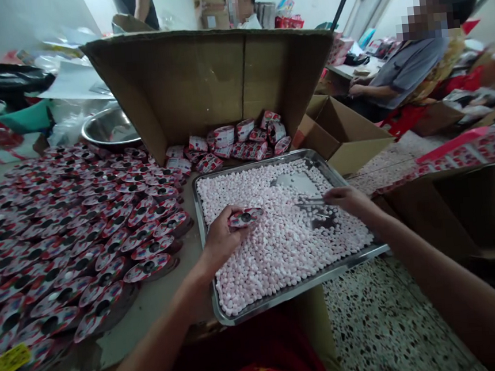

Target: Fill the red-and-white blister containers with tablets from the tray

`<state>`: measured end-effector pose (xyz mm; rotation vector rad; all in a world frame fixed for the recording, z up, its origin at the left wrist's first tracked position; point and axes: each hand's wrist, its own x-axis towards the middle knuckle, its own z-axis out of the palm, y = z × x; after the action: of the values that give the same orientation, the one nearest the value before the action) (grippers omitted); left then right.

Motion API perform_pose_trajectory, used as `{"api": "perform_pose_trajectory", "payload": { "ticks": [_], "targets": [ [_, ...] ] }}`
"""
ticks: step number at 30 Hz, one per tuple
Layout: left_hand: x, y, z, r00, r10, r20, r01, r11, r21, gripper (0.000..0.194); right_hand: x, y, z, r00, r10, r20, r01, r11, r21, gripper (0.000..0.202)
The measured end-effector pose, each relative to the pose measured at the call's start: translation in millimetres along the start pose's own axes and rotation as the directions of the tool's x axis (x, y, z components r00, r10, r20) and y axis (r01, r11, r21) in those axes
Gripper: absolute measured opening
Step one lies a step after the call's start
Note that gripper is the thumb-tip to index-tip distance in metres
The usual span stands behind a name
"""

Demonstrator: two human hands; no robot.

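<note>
My left hand [221,239] is closed around a small oval printed pack [245,217], red and white with a dark round opening on its upper face, held just above the tray. My right hand [347,198] grips the end of slim metal tweezers [312,202], whose tips point left over the pale pieces. Beneath both hands lies a shallow metal tray [283,298] with a layer of small round pinkish-white candy-like pieces [271,253]. They are heaped toward the middle, and bare metal shows at the back right and beneath the tweezers.
Rows of similar packs [73,224] cover the table at left. Behind the tray, a cardboard box [203,79] on its side holds several packs [226,141]. A metal bowl [110,128] stands back left; an open carton [347,130] is at right. Other people sit or stand farther back.
</note>
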<state>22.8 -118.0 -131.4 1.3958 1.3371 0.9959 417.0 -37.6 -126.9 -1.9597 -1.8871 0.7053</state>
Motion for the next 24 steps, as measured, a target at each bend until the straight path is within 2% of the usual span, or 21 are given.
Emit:
{"api": "perform_pose_trajectory", "payload": {
  "ticks": [2,3,7,10,14,17,20,22,24],
  "targets": [
    [-5,4,-9.6,1.000,-0.020,-0.015,0.021,0.992,0.125,0.038,6,-12,18,0.997,0.031,0.069,-0.037,0.995,0.091,0.028],
    [-7,6,-14.1,0.999,-0.025,-0.023,0.028,0.982,0.185,0.037,6,-15,21,0.994,0.054,0.094,-0.067,0.988,0.136,0.028],
    [-10,12,-18.7,0.999,-0.018,-0.031,0.026,0.958,0.285,0.037,-12,-24,0,0.980,0.081,0.181,-0.135,0.941,0.310,0.039],
    [-11,21,-10.0,0.999,-0.026,-0.021,0.031,0.959,0.283,0.034,-33,-42,-12,0.966,0.022,0.257,-0.141,0.880,0.454,0.045],
    [-18,31,-4.3,1.000,0.004,-0.019,0.003,0.939,0.343,0.027,-40,-86,0,0.941,-0.130,0.312,-0.043,0.870,0.491,0.038],
    [-28,31,-8.1,0.999,0.038,-0.035,-0.019,0.906,0.422,0.028,-35,-125,11,0.910,-0.266,0.318,0.149,0.926,0.348,0.030],
    [-38,29,-13.0,0.997,0.036,-0.065,-0.003,0.890,0.455,0.030,-41,-177,13,0.886,-0.377,0.271,0.389,0.921,0.012,0.022],
    [-45,28,-15.2,0.997,0.030,-0.074,0.007,0.891,0.454,0.030,-57,-218,10,0.850,-0.464,0.248,0.522,0.808,-0.274,0.019],
    [-52,27,-16.9,0.996,0.028,-0.086,0.012,0.898,0.440,0.032,-77,-255,3,0.793,-0.540,0.281,0.601,0.621,-0.504,0.020]
  ]
}}
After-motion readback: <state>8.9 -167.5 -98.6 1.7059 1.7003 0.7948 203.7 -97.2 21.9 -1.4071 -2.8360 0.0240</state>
